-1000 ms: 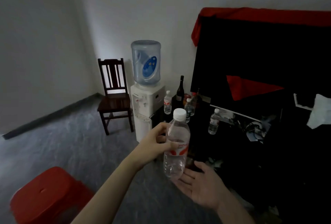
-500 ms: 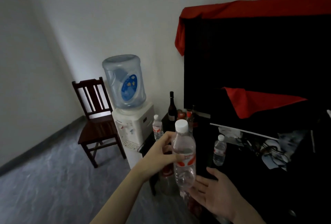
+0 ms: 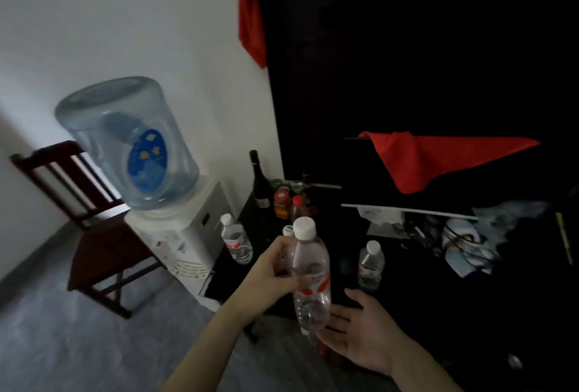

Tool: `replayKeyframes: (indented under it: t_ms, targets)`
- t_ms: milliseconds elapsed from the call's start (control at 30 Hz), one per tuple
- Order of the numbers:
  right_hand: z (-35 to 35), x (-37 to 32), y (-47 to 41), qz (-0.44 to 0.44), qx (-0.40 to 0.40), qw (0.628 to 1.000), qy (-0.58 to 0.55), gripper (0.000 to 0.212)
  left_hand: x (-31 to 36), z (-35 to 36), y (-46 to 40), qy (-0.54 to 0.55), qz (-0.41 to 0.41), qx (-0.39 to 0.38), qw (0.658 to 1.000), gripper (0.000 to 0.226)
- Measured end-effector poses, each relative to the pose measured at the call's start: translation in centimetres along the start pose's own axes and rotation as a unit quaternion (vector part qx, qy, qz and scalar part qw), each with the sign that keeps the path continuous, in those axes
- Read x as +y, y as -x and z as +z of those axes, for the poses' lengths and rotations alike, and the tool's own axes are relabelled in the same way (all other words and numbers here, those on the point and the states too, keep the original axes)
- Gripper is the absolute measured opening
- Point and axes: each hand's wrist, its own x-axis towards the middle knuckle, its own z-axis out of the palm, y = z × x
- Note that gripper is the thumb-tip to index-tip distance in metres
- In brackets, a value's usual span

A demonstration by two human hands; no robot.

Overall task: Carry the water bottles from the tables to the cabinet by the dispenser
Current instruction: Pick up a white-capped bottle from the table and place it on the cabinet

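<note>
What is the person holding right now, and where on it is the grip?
A clear water bottle, upright. The left hand grips it around the upper body, just above the red label. The right hand is open under its base, gripping nothing.

Clear bottle (image 3: 310, 278) with white cap and red label, pale-blue jug (image 3: 125, 140), red cloth (image 3: 432, 159)

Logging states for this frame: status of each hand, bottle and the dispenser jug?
Left hand: grips held bottle.
Right hand: open, under its base.
Held bottle: upright, capped, off the cabinet.
Left bottle: standing on cabinet, capped.
Right bottle: standing, capped.
Wine bottle: upright.
Jug: inverted on dispenser.
</note>
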Motion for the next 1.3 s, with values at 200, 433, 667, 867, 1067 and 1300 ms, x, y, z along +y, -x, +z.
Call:
replayKeyframes:
  t_ms: [200, 433, 667, 867, 1067, 1300]
  targets:
    - [-2.7, 0.5, -4.5, -0.023, 0.063, 0.990, -0.125, 0.068, -4.2, 1.0, -5.7, -0.056, -0.006, -0.117, 0.992, 0.063]
    - [-7.1, 0.6, -8.8, -0.060, 0.141, 0.968, -0.199, 0.071, -9.2, 3.3, -9.3, -0.096, 0.015, -0.191, 0.977, 0.061]
    - [-10.1, 0.1, -11.9, -0.042, 0.187, 0.969, -0.154, 0.070, -14.3, 5.3, -11.3, -0.103, 0.002, -0.178, 0.979, 0.062]
    - [-12.4, -0.9, -13.6, -0.055, 0.224, 0.962, -0.143, 0.071, -17.9, 7.7, -12.3, -0.099, -0.002, -0.149, 0.984, 0.061]
    - [-15.2, -0.9, -14.1, -0.066, 0.248, 0.957, -0.135, 0.065, -20.2, 10.4, -12.6, -0.125, 0.020, -0.150, 0.981, 0.058]
    - [-16.4, -0.7, -13.8, -0.054, 0.217, 0.964, -0.147, 0.062, -21.0, 12.1, -12.8, -0.139, 0.037, -0.157, 0.977, 0.057]
